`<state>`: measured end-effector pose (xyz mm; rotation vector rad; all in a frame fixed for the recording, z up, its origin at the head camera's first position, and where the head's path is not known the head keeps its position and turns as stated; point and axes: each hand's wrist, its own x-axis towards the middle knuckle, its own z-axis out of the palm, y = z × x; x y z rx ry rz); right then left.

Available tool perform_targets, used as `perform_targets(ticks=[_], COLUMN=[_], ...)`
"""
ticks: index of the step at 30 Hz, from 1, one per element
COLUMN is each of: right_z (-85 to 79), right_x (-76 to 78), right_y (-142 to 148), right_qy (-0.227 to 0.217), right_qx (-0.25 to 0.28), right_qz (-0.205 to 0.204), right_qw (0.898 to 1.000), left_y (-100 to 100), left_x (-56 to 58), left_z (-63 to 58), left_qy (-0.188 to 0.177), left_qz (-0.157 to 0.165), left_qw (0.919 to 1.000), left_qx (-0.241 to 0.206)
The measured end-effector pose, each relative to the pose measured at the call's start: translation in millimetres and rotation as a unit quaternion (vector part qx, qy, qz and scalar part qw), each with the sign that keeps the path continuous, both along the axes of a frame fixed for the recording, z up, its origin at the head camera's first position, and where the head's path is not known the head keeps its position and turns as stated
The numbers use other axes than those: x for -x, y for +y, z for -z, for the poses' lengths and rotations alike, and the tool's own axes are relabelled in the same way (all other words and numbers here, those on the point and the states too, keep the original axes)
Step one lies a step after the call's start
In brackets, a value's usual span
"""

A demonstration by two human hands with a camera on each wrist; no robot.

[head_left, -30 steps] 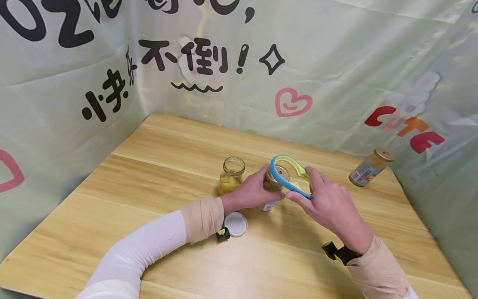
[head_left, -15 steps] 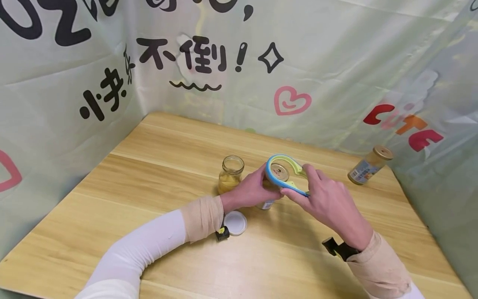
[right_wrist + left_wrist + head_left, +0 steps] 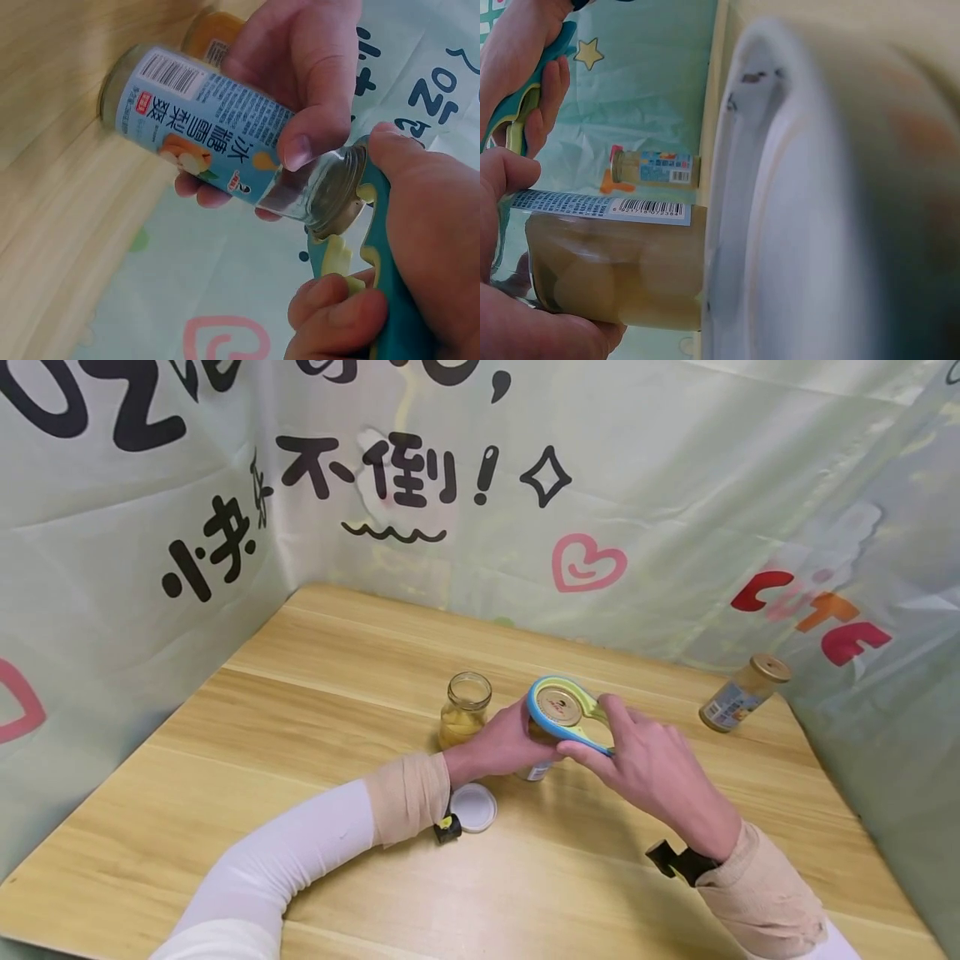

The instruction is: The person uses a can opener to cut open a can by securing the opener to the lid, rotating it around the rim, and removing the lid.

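My left hand (image 3: 510,739) grips a glass jar of fruit (image 3: 202,124) around its upper part; the jar has a blue label and a gold lid (image 3: 559,705). In my right hand (image 3: 660,777) are the handles of a blue and yellow-green jar opener (image 3: 545,720). Its loop lies around the gold lid, with the lid's top showing inside. The right wrist view shows the opener's toothed inner edge at the lid's side. Fingers of my left hand hide much of the jar in the head view.
An open glass jar (image 3: 463,714) with yellow fruit stands left of my left hand. A white-lined lid (image 3: 473,807) lies on the wooden table (image 3: 360,860) near my left wrist. Another gold-lidded jar (image 3: 742,693) stands at the back right, by the printed cloth wall (image 3: 675,527).
My right hand has moved left and slightly down, and the opener's loop has gone from above the jar to around its gold lid. My left hand keeps its grip on the jar.
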<state>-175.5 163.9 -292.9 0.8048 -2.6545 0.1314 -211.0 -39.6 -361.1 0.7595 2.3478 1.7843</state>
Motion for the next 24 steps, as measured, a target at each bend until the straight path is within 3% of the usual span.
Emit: perform_targets(ticks=[12,24], right_z=[-3.1,0.5], right_x=[-0.4,-4.4], right_y=[0.5,-2.1], right_qy=[-0.048,-0.025], right_qx=[0.008,0.003], right_qz=[0.01,0.02], right_qw=[0.999,0.999], left_y=[0.3,1.5], left_x=[0.0,-1.0], left_z=[-1.2,-2.6], left_qy=[-0.003,-0.005], left_qz=[-0.01,0.001], left_qw=[0.9999,0.9999], left_qx=[0.013,0.01])
